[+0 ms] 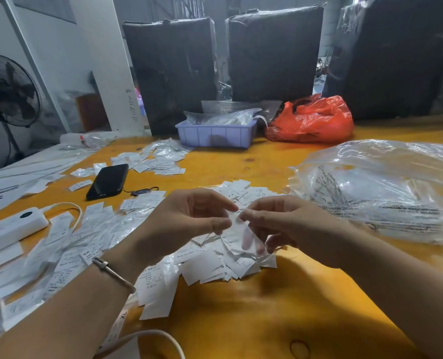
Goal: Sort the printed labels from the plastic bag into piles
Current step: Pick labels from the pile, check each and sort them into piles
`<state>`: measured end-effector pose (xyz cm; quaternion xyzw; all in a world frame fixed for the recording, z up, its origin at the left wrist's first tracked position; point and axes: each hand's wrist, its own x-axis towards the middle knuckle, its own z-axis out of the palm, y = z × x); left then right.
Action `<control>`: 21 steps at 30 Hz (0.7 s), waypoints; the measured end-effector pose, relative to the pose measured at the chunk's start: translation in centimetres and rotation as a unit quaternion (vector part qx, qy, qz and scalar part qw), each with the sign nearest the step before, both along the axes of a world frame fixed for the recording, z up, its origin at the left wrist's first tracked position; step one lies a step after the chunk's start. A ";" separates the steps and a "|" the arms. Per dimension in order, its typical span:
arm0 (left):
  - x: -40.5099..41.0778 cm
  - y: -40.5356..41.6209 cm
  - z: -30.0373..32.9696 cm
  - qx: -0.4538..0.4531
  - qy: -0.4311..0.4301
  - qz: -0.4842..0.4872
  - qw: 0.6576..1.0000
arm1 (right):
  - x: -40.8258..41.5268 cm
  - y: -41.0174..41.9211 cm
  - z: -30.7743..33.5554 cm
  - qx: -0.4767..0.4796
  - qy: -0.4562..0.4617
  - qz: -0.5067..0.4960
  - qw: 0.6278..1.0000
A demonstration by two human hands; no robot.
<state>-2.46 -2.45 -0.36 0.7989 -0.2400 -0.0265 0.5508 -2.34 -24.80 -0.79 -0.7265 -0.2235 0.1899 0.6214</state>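
Both hands, left (189, 218) and right (280, 221), pinch one small clear sleeve (243, 234) above the label heap (215, 263), beside a clear bag (386, 193) of printed sleeves; the lilac tray (215, 136) holds plastic packets.

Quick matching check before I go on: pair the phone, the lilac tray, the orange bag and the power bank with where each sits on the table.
Things:
1. black phone
2. lilac tray
3. orange bag
4. white power bank

Places:
A. far side, right of the tray
B. left edge, cable attached
C. far side, centre, holding clear bags
D. left of centre, beyond the hands, screen dark

Pairs: 1-D, 2-C, 3-A, 4-B
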 end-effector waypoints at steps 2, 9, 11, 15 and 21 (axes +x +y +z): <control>0.0 0.1 0.0 -0.007 -0.003 0.010 1.000 | -0.3 0.1 0.4 -0.051 -0.048 -0.020 0.997; 0.0 0.0 -0.1 -0.026 -0.012 0.051 0.998 | -0.6 0.8 -0.2 -0.145 -0.201 -0.063 0.967; 0.0 0.0 -0.1 -0.029 -0.015 0.050 0.998 | -0.9 0.9 -0.2 -0.149 -0.214 -0.069 0.963; -0.1 -0.3 -0.1 -0.065 -0.007 0.021 0.998 | -1.6 1.8 -0.7 -0.177 -0.257 -0.080 0.947; -0.2 0.0 0.2 -0.069 -0.001 -0.014 0.998 | -1.0 1.9 -0.4 -0.021 -0.138 -0.059 0.988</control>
